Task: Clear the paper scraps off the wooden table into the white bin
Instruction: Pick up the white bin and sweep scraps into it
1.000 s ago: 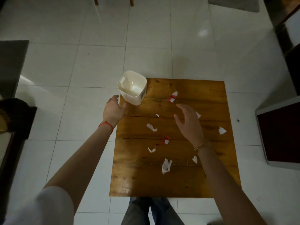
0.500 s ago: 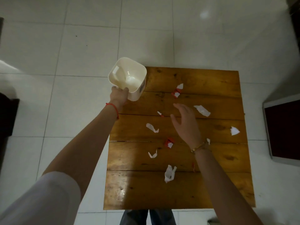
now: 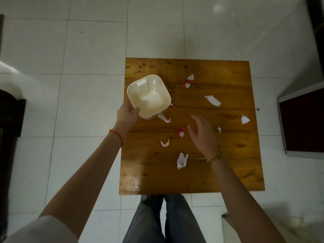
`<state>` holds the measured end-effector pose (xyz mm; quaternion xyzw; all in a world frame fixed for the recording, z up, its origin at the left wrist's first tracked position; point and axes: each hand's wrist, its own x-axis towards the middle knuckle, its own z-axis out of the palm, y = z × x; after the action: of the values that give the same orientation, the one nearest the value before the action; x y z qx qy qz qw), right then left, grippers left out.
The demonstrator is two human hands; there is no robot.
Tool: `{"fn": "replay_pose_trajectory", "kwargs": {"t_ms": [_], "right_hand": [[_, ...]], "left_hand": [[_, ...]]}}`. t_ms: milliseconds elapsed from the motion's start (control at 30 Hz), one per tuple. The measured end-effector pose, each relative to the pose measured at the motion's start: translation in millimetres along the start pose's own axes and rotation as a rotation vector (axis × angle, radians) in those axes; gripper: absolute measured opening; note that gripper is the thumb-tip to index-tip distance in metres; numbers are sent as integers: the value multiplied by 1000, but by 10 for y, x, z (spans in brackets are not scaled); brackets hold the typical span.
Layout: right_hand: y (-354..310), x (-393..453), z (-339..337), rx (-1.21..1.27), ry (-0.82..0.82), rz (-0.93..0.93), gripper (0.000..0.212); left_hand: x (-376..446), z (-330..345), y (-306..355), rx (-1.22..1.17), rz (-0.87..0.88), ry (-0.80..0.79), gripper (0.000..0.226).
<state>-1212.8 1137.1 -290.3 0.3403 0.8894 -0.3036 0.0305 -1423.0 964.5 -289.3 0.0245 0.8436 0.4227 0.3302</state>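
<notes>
A square wooden table (image 3: 192, 179) stands on white floor tiles. My left hand (image 3: 127, 114) grips the near rim of the white bin (image 3: 149, 96), which it holds above the table's left side, with nothing visible inside. My right hand (image 3: 202, 134) hovers open over the table's middle, fingers spread, beside a red-and-white scrap (image 3: 181, 132). Several paper scraps lie scattered: a white strip (image 3: 213, 100) at the right, a red-and-white piece (image 3: 188, 81) at the far side, a crumpled white one (image 3: 182, 160) near me, and a small curl (image 3: 165, 143).
A dark-fronted cabinet (image 3: 303, 120) with a pale frame stands to the right of the table. Dark furniture (image 3: 9, 120) sits at the left edge of view. My legs (image 3: 163, 220) in jeans are at the table's near edge.
My left hand reached the bin at the table's far-left corner, took hold of it, lifted it and brought it nearer over the table. My right hand stayed open over the middle.
</notes>
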Motion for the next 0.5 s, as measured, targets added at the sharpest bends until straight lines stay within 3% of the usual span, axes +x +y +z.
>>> {"fn": "replay_pose_trajectory", "kwargs": {"t_ms": [233,500], "right_hand": [[237,-670,12,31,-21,34,43],[558,-1178,28,26,-76,-12,45]], "left_hand": [[-999,59,-471,143,64,38,43],[-2009,426,-945,203,20,98,34]]}}
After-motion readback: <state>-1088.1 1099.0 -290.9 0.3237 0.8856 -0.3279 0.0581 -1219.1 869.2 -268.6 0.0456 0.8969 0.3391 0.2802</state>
